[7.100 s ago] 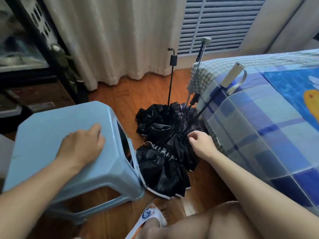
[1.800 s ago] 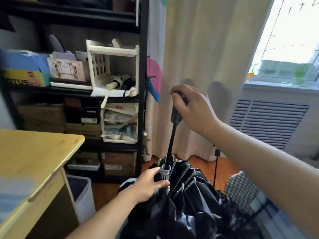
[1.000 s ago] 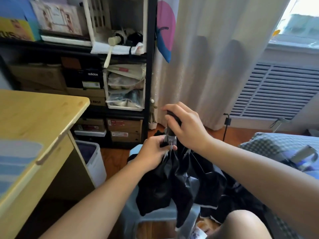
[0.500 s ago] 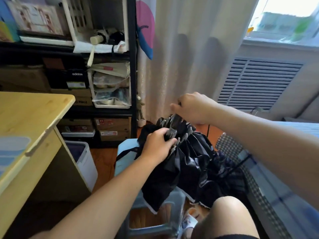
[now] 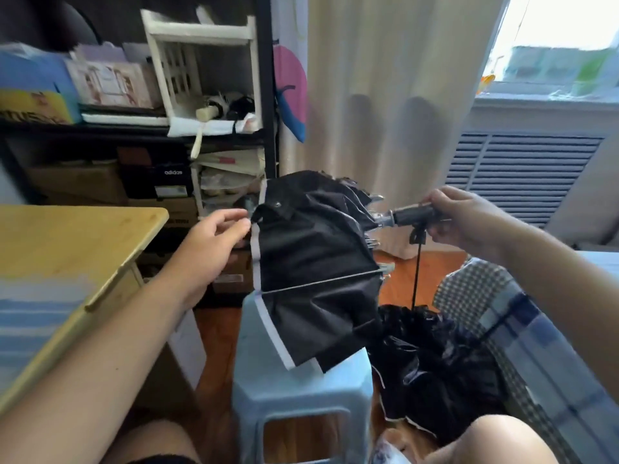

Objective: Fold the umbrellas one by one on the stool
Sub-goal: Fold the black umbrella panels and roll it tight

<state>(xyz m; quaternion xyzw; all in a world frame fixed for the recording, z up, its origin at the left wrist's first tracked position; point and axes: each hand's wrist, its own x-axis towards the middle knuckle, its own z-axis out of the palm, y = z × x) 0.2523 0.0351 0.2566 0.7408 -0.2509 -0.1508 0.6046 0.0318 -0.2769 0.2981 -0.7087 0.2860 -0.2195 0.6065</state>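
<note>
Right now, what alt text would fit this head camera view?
A person holds a black umbrella sideways over a blue stool, right hand gripping its handle, left hand open at the strap. More umbrellas lie on the floor.

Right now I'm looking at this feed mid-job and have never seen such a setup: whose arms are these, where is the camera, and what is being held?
There is no machine here: these are a person's two bare arms, seen from one wide-angle camera worn on the head, looking forward and down. The right hand grips the handle of a black folding umbrella, held sideways in the air. The left hand has its fingers at the closing strap with the snap, at the canopy's white-trimmed edge; whether it pinches the strap I cannot tell. The loose canopy hangs above a light blue plastic stool. More black umbrellas lie heaped on the wooden floor between the stool and a checked bed. A wooden desk stands at left.
</note>
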